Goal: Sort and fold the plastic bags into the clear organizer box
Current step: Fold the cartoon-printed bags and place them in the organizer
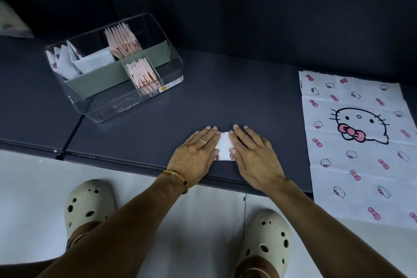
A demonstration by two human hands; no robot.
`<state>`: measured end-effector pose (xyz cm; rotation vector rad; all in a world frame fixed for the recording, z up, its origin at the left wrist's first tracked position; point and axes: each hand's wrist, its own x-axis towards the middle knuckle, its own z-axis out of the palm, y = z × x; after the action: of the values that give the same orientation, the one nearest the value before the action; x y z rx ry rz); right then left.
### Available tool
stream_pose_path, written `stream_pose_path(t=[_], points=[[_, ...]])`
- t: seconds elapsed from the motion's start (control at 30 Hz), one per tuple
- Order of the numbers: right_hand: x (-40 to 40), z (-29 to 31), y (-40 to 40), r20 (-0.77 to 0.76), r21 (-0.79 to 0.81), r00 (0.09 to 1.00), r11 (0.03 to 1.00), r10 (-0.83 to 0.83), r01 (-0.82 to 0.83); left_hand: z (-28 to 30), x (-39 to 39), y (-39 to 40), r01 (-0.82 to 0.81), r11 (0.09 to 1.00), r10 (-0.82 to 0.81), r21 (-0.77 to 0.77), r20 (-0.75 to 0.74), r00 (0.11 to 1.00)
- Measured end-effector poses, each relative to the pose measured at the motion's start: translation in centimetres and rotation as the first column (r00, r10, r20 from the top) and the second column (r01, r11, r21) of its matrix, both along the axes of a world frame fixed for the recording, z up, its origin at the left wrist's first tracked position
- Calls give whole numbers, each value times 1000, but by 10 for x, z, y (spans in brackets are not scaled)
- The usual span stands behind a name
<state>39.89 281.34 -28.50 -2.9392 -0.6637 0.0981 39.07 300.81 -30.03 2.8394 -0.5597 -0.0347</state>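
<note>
- Folded bag point(223, 147): was pinned flat on the dark surface point(248, 97), between and beneath both hands' fingers.
- Left hand point(195, 151), right hand point(253, 153): fingers were laid straight, pressing, nothing gripped.
- Clear organizer box point(126, 101): was set well apart, left.

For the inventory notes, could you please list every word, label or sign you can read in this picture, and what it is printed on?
"Storage box": printed on the front wall of the clear organizer box.
Small white sticker with a yellow mark on the box's front right corner: too small to read.
Flat plastic bag on the right: cartoon cat faces and pink bows only, no words.
Folded bag under both hands: no readable text.
</note>
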Motion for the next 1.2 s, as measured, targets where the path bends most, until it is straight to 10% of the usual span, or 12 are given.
stream_pose_path(t=[0.27,0.53,1.2], points=[[-2,-14,-2,-1,6,1000,1000,-20,20,15,9,-23,49,991,-67,124,141,988],[-2,-13,-1,20,24,999,999,-31,31,7,17,-33,16,993,13,-115,247,969],[-2,-14,-2,34,39,999,999,-20,19,36,23,-5,-276,951,264,-137,-102,959]])
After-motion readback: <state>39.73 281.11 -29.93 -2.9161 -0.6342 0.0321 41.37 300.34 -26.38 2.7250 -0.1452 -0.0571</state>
